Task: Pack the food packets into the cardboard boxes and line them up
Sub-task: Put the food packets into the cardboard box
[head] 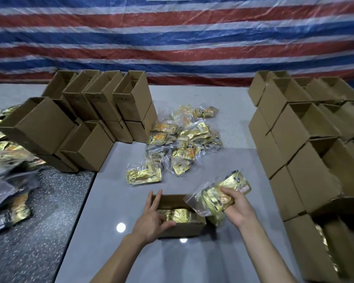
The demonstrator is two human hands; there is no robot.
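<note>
Cardboard box (182, 228) holds gold packets (177, 215); bagged bundle (217, 198) beside; packet heap (184, 137) behind.

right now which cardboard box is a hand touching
The lone open box nearest the person: the left hand is on it. The stacked boxes at both sides go untouched.

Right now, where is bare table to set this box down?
Bare grey table lies between the left stack and the box, and again along the near edge below it. A narrow strip runs between the pile and the right stack. The pile itself crowds the middle.
</note>
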